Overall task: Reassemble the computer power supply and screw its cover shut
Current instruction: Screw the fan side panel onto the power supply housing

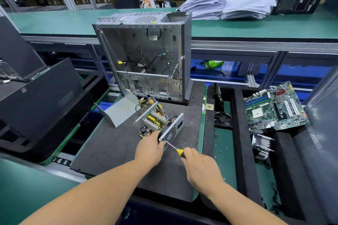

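The open power supply (157, 124) lies on the dark foam mat (113, 148), its circuit board, heat sinks and wires exposed. Its grey bent cover (118, 111) lies apart, just to the left. My left hand (149, 151) grips the near corner of the supply's perforated metal wall. A screwdriver (176, 150) with a yellow and black handle is held in my right hand (200, 168); its tip touches the perforated wall beside my left fingers.
An empty computer case (146, 56) stands upright behind the supply. To the right, a black tray holds a fan (223, 119), a motherboard (276, 109) and a heat sink (262, 145). Small screws lie on the green strip (224, 150). A black side panel (42, 97) leans at left.
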